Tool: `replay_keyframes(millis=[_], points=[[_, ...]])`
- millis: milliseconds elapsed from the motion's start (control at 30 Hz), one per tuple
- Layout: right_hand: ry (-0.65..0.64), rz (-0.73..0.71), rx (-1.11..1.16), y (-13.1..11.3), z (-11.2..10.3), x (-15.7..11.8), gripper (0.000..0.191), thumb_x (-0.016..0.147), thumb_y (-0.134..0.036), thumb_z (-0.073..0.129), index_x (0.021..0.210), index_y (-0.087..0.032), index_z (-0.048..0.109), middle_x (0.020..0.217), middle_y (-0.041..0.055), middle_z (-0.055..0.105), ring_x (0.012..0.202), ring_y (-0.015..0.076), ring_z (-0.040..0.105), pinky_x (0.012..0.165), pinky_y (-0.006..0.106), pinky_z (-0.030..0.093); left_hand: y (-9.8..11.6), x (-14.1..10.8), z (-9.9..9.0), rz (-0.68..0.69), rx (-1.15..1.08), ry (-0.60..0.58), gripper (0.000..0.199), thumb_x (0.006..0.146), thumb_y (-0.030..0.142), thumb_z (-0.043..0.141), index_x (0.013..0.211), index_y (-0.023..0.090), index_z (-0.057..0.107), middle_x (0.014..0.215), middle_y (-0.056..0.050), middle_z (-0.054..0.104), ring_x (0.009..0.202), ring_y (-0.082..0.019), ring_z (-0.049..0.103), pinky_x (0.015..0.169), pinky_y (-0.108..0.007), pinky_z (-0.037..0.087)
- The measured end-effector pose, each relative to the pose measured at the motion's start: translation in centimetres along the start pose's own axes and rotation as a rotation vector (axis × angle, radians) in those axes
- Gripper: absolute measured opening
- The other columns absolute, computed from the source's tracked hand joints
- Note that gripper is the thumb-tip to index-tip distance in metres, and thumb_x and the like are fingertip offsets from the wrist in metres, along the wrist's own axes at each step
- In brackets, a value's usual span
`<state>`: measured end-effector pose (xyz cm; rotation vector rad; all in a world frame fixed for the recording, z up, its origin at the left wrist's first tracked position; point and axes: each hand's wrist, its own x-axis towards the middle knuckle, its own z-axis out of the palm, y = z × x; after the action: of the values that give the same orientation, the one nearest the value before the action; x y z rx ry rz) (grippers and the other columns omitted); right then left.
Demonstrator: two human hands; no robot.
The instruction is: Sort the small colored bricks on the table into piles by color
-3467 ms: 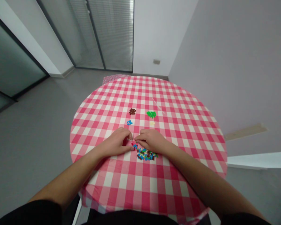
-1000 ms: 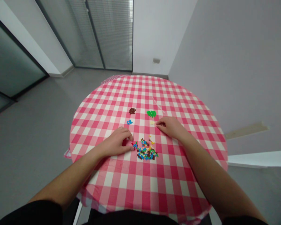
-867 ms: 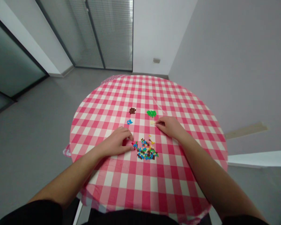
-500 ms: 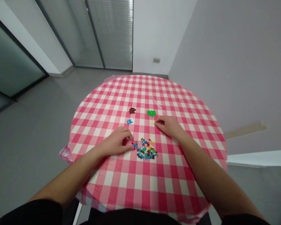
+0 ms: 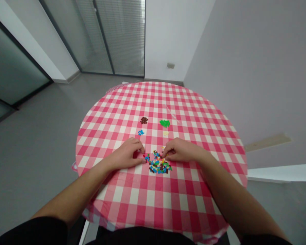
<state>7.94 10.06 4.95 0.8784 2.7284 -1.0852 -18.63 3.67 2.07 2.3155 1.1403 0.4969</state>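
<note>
The right hand [image 5: 180, 152] is reaching down into the top of a pile of tiny toy bricks [image 5: 159, 164]. Its fingers [image 5: 168, 153] are bunched together, but nobody can tell if they are pinching a brick. The left hand [image 5: 126, 153] is curled up and resting on the table just beside the pile, and it is hard to tell if it is holding anything. Its fingertips [image 5: 142, 149] are sitting near a few red and blue bricks [image 5: 147, 157]. The pile is lying between the hands, on the near side of a round table [image 5: 112, 200] with a pink and white checked cloth. Closer to the table's middle, small groups are sitting apart: brown bricks [image 5: 144, 120], green bricks [image 5: 164, 123], blue bricks [image 5: 141, 132] and pale yellow bricks [image 5: 165, 133].
</note>
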Motion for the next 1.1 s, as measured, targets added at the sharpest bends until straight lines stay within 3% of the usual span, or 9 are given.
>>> replay_keyframes(millis=[467, 633, 967, 1100], points=[[-0.059, -0.116, -0.059, -1.0, -0.15, -0.06, 0.034, 0.076, -0.004, 0.055, 0.096, -0.019, 0.079, 0.085, 0.0051, 0.073, 0.07, 0.0122, 0.06, 0.065, 0.024, 0.041, -0.1, 0.03, 0.02, -0.002, -0.016, 0.01, 0.022, 0.083, 0.039, 0.067, 0.085, 0.02, 0.058, 0.09, -0.004, 0.061, 0.088, -0.022, 0.053, 0.082, -0.037, 0.042], [-0.049, -0.101, -0.097, -0.61, 0.13, 0.03, 0.026, 0.077, -0.01, 0.062, 0.092, -0.022, 0.079, 0.08, 0.0036, 0.072, 0.066, 0.0129, 0.058, 0.06, 0.025, 0.04, 0.01, 0.03, -0.03, -0.001, -0.015, 0.009, 0.021, 0.083, 0.038, 0.067, 0.084, 0.02, 0.057, 0.09, -0.004, 0.061, 0.089, -0.022, 0.053, 0.082, -0.038, 0.042], [-0.011, -0.071, -0.037, -0.86, 0.33, 0.35, 0.018, 0.08, -0.013, 0.062, 0.084, -0.023, 0.077, 0.085, 0.0037, 0.074, 0.072, 0.0152, 0.064, 0.068, 0.027, 0.046, 0.03, 0.03, -0.06, -0.005, -0.024, 0.013, 0.021, 0.083, 0.038, 0.067, 0.084, 0.02, 0.057, 0.09, -0.004, 0.062, 0.089, -0.022, 0.053, 0.082, -0.039, 0.042], [0.137, -0.072, -0.032, -0.15, 0.1, 0.41, 0.014, 0.083, -0.015, 0.061, 0.087, -0.019, 0.074, 0.087, 0.0049, 0.073, 0.075, 0.0154, 0.064, 0.069, 0.026, 0.047, 0.12, 0.01, -0.1, -0.001, -0.017, 0.007, 0.02, 0.083, 0.038, 0.067, 0.084, 0.02, 0.057, 0.089, -0.004, 0.062, 0.089, -0.022, 0.053, 0.083, -0.039, 0.042]])
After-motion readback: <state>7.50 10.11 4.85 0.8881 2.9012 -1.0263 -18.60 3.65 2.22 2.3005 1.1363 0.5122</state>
